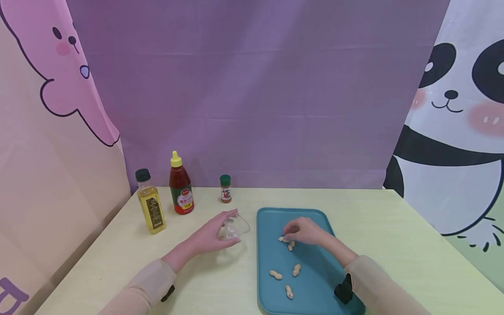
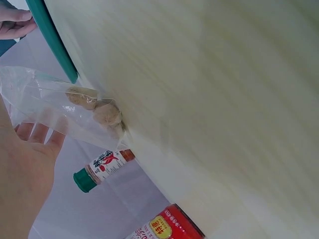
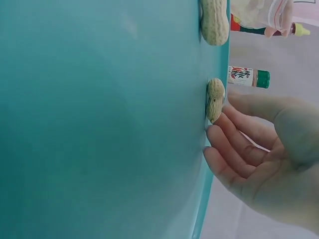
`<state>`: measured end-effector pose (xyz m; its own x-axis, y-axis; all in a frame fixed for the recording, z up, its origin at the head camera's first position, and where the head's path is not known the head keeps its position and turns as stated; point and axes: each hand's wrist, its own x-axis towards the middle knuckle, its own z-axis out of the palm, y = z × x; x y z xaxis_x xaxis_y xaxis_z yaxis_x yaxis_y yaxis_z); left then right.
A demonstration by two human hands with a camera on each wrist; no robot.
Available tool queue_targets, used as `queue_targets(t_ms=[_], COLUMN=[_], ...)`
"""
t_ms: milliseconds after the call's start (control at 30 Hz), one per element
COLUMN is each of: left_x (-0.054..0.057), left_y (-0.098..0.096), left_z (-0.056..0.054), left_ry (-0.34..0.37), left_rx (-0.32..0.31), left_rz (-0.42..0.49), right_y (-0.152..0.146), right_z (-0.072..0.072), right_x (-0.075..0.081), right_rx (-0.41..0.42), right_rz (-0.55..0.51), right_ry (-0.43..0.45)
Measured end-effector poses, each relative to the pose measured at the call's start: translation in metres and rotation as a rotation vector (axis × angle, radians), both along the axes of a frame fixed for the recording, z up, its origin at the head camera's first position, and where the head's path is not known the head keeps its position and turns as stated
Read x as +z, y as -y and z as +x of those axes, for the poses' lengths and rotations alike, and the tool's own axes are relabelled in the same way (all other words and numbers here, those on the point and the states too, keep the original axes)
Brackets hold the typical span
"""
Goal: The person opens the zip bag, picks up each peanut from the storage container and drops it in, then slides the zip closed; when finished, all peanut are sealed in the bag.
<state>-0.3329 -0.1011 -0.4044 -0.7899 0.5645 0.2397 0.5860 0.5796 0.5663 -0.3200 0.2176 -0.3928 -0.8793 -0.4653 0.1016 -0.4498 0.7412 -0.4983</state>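
Three loose peanuts [image 1: 289,292] lie in the near half of the blue tray [image 1: 267,253], spaced apart from one another. Over the tray's far half is the right hand [image 1: 304,231], fingers loosely bent and thumb standing apart from them, around one more peanut [image 3: 215,101]; whether the fingertips touch it I cannot tell. Another peanut [image 1: 291,246] lies in the tray just beside that one.

Just left of the tray's far half, the left hand [image 1: 212,234] holds a clear bag [image 1: 233,228], its thumb and fingers spread wide on either side of the plastic; peanuts inside [image 2: 107,114] sit at the bag's bottom.

Well left of the tray stands an oil bottle [image 1: 151,205] with a dark cap, then a ketchup bottle [image 1: 181,188] with a yellow nozzle. A green-capped spice jar [image 1: 225,190] stands upright, left of the tray and slightly beyond its far edge. Beyond the tray, purple cloth [image 1: 256,87] hangs behind the table [image 1: 393,232].
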Motion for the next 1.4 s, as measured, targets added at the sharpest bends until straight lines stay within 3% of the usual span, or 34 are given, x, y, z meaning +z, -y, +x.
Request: queue_targets(t_ms=[300,933,1233,1400], left_x=[0.0000,0.0022,0.0051,0.0029], left_y=[0.0001,-0.0011,-0.0024,-0.0021], left_z=[-0.0005,0.0012,0.0018,0.0009], left_ry=[-0.006,0.012,0.020,0.022], left_rx=[0.001,0.011,0.011,0.007], left_rz=[-0.010,-0.017,-0.019,-0.013], right_y=[0.0023,0.0070,0.0070,0.0045], right_z=[0.0008,-0.0018,-0.0016,-0.0020], right_x=[0.0012,-0.0020,0.0008,0.0041], right_rx=[0.022,-0.019,-0.044,-0.018], right_rz=[0.022,0.060,0.046,0.028], right_ry=[0.011,-0.026,0.015,-0.015])
